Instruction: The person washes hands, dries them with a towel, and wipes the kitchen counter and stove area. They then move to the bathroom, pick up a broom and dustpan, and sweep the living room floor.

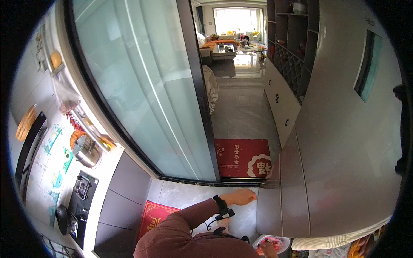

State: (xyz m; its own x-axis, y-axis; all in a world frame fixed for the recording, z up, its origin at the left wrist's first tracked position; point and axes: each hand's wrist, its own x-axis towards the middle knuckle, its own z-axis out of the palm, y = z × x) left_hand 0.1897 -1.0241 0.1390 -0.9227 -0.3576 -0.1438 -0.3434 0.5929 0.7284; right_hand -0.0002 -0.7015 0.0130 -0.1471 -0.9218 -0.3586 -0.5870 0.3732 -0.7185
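Observation:
My left hand (pixel 240 196) reaches across in front of me, with its fingers curled and its knuckles close to the lower edge of a large glossy grey appliance panel (pixel 335 138). Its fingertips are hidden, so I cannot tell whether they grip that edge. A black band with a small device (pixel 222 208) sits on the left wrist. At the bottom edge, my right hand (pixel 268 250) is at a white bowl (pixel 285 243) with red and pink contents (pixel 273 241), and its fingers reach over the inside. The lower part of this hand is cut off.
A frosted glass sliding door (pixel 145 80) borders the doorway, with a red mat (pixel 242 158) beyond it. To the left are a gas hob (pixel 80 206) and a steel pot (pixel 86 151). Another red mat (pixel 155 216) lies beside me. A person (pixel 245 39) is far off.

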